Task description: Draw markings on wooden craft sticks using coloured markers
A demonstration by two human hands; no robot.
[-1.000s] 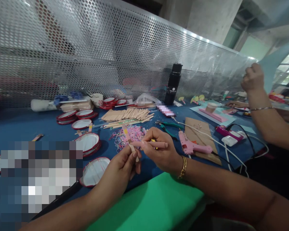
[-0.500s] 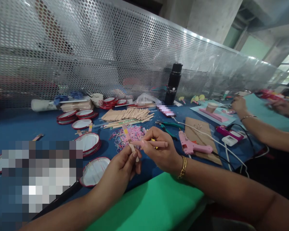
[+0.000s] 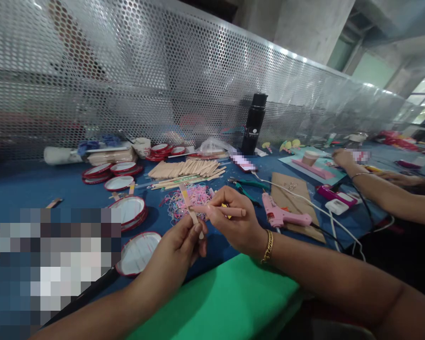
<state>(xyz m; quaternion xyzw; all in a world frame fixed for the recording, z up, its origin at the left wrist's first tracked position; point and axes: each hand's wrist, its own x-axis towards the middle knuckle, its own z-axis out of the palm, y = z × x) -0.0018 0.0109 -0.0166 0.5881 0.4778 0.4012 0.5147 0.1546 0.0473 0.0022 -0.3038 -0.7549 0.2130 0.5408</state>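
My left hand (image 3: 184,238) is closed around the lower end of a wooden craft stick (image 3: 186,197), which tilts upward with pink and yellow color bands on it. In my right hand (image 3: 239,229) I grip a pinkish-brown marker (image 3: 235,211) like a pen. Its tip meets the middle of the stick, just above my left fingertips. Behind both hands lies a pile of small colorful rubber bands (image 3: 170,200). Farther back, many plain craft sticks (image 3: 184,168) are spread in a row.
Red-rimmed round discs (image 3: 140,252) lie at the left. To the right are green-handled pliers (image 3: 251,183), a pink glue gun (image 3: 285,217) on cardboard (image 3: 290,182), and cables. A black bottle (image 3: 255,125) stands by the perforated metal screen (image 3: 145,71). A co-worker's arm (image 3: 386,189) reaches in.
The marker tip has shifted slightly left along the stick. At the right, the large light-blue sheet by the co-worker has gone from view, uncovering the tabletop things there.
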